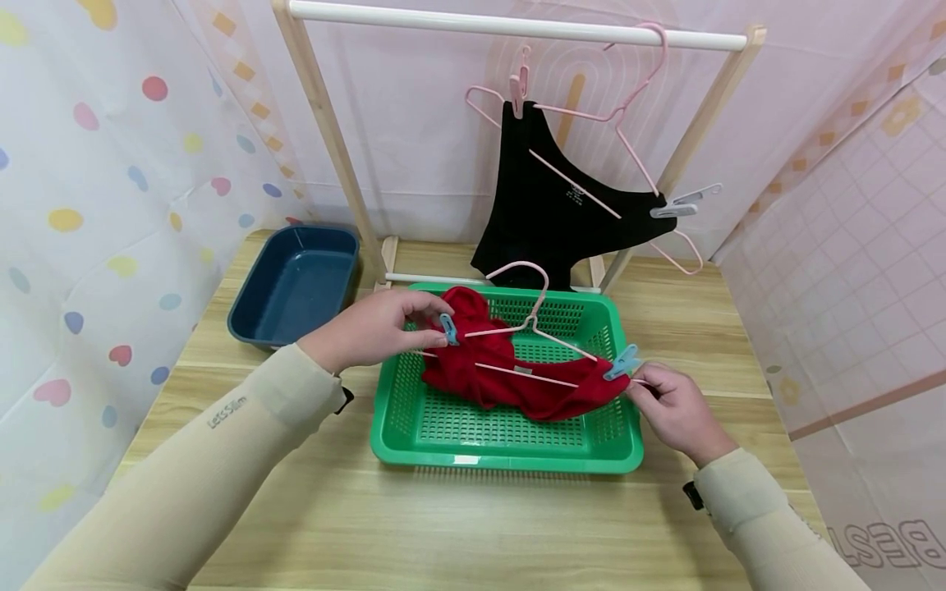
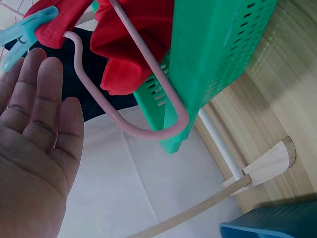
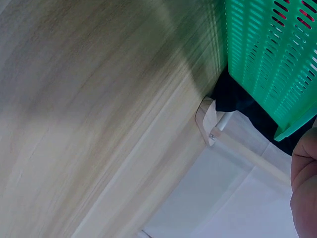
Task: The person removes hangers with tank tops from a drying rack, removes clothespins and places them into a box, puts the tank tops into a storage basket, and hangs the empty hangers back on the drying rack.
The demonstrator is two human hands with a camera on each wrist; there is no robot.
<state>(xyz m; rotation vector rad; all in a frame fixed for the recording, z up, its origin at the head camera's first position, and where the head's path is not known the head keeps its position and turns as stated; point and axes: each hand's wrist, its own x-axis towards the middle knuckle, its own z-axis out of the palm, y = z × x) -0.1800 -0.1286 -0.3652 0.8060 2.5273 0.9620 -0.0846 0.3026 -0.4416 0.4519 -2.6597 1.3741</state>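
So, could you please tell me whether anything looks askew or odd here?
The black garment hanging from the white rail looks askew: its right end appears lower than its left in the head view, though its pink hanger may simply be turned. Nothing looks spilled.

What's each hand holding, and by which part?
Right hand: the lower pink hanger, by its right end. Left hand: the left blue clip, seemingly by its handles.

Between left hand point(image 1: 377, 330) and right hand point(image 1: 678, 409): red garment point(image 1: 491, 384), pink hanger point(image 1: 533, 321), green basket point(image 1: 517, 461). Beyond them: black garment point(image 1: 543, 205). Left of them: white curtain point(image 1: 96, 205), multicoloured dots.
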